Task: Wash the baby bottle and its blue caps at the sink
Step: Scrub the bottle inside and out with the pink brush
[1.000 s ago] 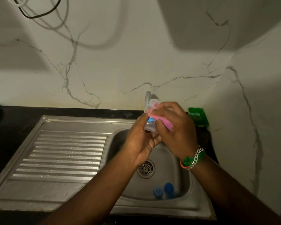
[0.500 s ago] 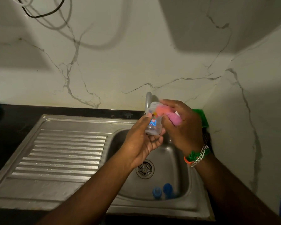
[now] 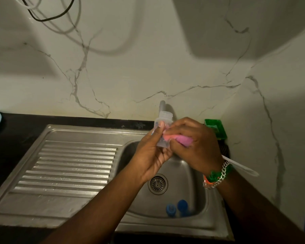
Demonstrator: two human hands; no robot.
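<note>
— Head camera, centre of frame: why is the bottle [image 3: 163, 128] held upright over the sink [image 3: 197, 187]?

— So drips fall in the bowl. The left hand [image 3: 151, 154] curls its fingers round the bottle while the right hand [image 3: 195, 146] pinches a pink sponge [image 3: 174, 138] against its side.

— And the blue caps [image 3: 177, 209]?

— Lower centre, on the sink floor near the drain [image 3: 158, 184], probably waiting their turn.

— Any writing?

— Blue marks on the bottle, too blurred to read.
</note>
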